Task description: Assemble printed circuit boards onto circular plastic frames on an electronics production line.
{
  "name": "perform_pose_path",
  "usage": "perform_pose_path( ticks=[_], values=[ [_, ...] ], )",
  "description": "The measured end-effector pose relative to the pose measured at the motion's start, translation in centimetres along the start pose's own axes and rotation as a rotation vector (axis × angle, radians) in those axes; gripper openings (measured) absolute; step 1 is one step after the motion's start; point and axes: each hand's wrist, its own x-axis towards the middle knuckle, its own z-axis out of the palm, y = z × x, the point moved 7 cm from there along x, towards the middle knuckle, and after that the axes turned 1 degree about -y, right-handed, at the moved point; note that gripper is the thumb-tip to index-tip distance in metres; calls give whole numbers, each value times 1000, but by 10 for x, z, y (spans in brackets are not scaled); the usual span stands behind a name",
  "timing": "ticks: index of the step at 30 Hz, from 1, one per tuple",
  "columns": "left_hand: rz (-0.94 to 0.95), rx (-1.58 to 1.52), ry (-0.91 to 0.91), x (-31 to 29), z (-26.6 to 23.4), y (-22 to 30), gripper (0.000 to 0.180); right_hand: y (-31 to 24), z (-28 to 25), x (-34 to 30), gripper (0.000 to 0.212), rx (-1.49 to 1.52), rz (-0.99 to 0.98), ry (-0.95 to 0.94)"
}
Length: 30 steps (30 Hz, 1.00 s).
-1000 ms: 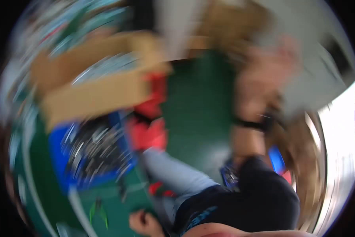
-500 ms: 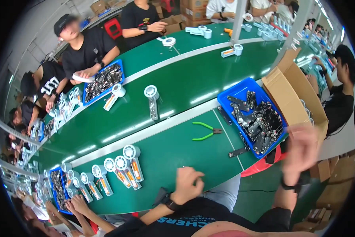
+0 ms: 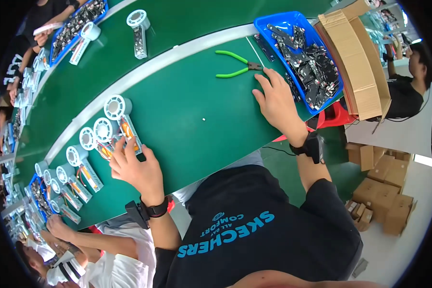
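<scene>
My left hand (image 3: 141, 173) reaches over a row of pale handheld fan halves, its fingers spread. Its fingertips are at the handle of the nearest fan half (image 3: 127, 127), which shows an orange battery inside; whether they touch it is hard to tell. Close beside stands another fan half (image 3: 104, 129). My right hand (image 3: 279, 105) is stretched out low over the green table, fingers apart and holding nothing. Just beyond its fingertips lie green-handled cutting pliers (image 3: 237, 74). To its right is a blue tray (image 3: 268, 21) full of black circuit board pieces (image 3: 316, 72).
An open cardboard box (image 3: 355, 57) stands right of the tray, with a red stool (image 3: 336, 115) below. Beyond the metal rail, a fan half (image 3: 139, 36) lies on the green belt. At left, a co-worker's arms (image 3: 91, 237) reach towards more fan halves and a small blue tray.
The view has tilted down. My right hand has come down from beside the box to near the pliers. My left hand has moved left, and its fingers have spread over the fan halves.
</scene>
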Motion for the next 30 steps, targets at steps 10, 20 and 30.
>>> perform_pose_path(
  ticks=[10,20,30],
  values=[
    [7,-427,50,-36,-1,33,34,15,-18,-53,29,-82,195,75],
    [196,-840,-256,-62,21,120,42,-18,-15,-77,30,336,-184,-26],
    [150,-941,-202,-68,12,102,44,-19,-12,-57,29,328,225,-166]
  ],
)
